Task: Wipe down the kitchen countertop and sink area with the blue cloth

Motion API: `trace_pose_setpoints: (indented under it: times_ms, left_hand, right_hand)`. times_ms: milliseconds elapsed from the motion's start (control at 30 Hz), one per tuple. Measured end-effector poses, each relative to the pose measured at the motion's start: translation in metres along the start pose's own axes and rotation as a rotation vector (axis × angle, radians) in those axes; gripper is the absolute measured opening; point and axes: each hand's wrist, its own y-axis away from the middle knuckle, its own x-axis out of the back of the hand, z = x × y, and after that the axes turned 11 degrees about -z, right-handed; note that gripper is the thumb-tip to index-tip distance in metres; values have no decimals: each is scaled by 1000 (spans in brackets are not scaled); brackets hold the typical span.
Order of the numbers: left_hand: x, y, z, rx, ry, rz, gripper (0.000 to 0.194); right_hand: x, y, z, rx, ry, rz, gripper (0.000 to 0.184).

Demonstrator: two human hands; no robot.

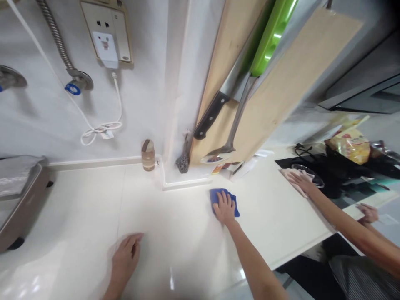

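Observation:
My right hand (pixel 224 206) lies flat, fingers spread, on a blue cloth (pixel 216 196) pressed against the white countertop (pixel 156 216), just in front of a wall corner. My left hand (pixel 125 256) rests on the same counter nearer to me, fingers loosely bent, nothing in it. Another person's hand (pixel 299 181) at the right presses a pale cloth (pixel 292 180) against the edge of a black cooktop (pixel 331 179); their other hand (pixel 368 212) is lower right.
Wooden boards (pixel 281 91), a black-handled knife (pixel 211 114), a metal ladle (pixel 229 143) and a green board (pixel 271 37) hang against the wall. A small jar (pixel 148 155) and a scrubber (pixel 183 161) stand at the corner. A grey appliance (pixel 21 196) sits far left.

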Motion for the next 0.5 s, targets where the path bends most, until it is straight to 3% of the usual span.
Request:
trace_pose_setpoints:
  times_ms: [267, 400, 500]
  left_hand:
    - [4, 1, 5, -34, -80, -8, 28]
    - [4, 2, 8, -35, -85, -1, 28]
    - [2, 2, 8, -28, -73, -9, 28]
  right_hand:
    - [15, -36, -28, -136, 49, -167, 67]
    - [16, -26, -46, -128, 62, -152, 68]
    - [14, -9, -78, -66, 80, -148, 69]
